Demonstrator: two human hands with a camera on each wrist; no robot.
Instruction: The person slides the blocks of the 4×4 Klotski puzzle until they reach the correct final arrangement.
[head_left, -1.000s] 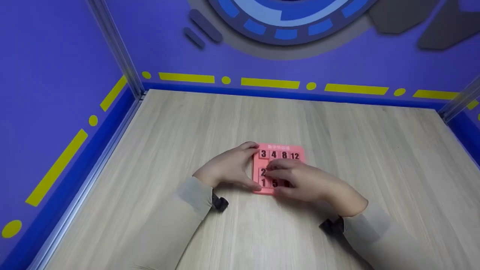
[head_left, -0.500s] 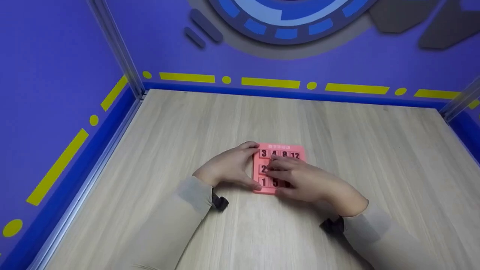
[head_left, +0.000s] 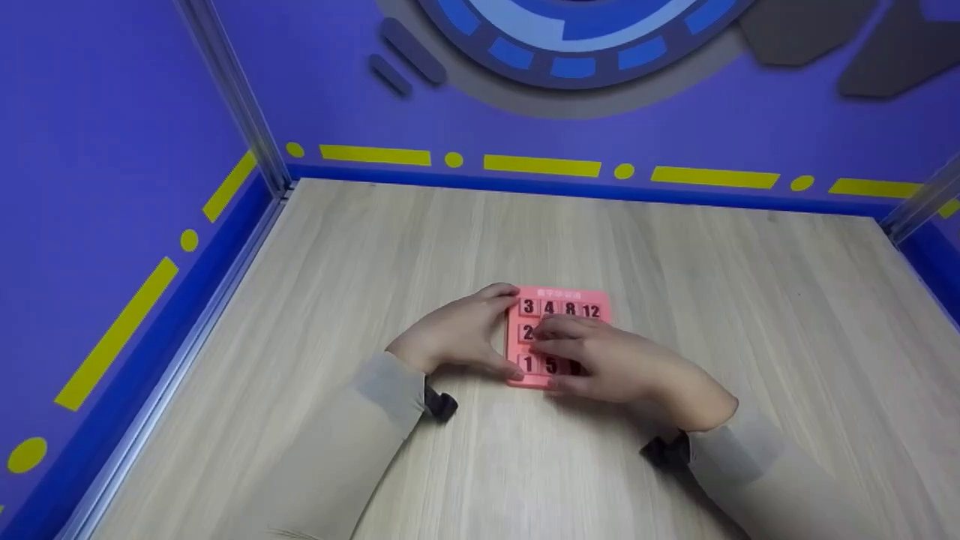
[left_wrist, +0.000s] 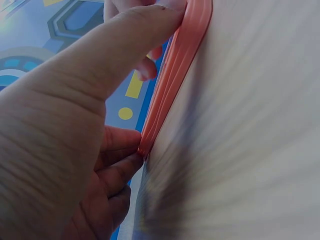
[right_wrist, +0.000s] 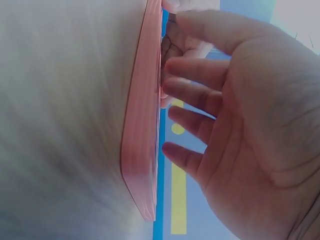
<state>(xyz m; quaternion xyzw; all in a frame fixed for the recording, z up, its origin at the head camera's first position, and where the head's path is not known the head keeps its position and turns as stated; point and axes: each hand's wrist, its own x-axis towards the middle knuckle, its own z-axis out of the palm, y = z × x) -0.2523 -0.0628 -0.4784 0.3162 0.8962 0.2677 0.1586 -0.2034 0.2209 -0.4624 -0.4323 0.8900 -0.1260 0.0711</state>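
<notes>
A pink sliding number puzzle [head_left: 541, 381] with black-numbered tiles lies on the table in the head view. My left hand [head_left: 459, 330] grips its left side, thumb at the near corner and fingers at the far corner. In the left wrist view the thumb [left_wrist: 150, 22] and fingertips span the puzzle's edge [left_wrist: 175, 75]. Over the tiles lies my right hand [head_left: 611, 360], its fingertips right at the 2 tile [head_left: 526, 332]; several tiles are hidden beneath it. The right wrist view shows its fingers [right_wrist: 195, 95] extended and spread. The 3, 4, 8 and 12 tiles show along the top row.
The wood-grain table [head_left: 375, 247] surrounds the puzzle. Blue panels [head_left: 525, 127] with yellow marks stand behind it and at the sides, joined by metal posts [head_left: 240, 97]. Dark straps [head_left: 440, 406] sit at both sleeve cuffs.
The 2 tile has slid away from the 1 tile toward the 3 tile, with the right fingertips at it. The left hand has stayed in place.
</notes>
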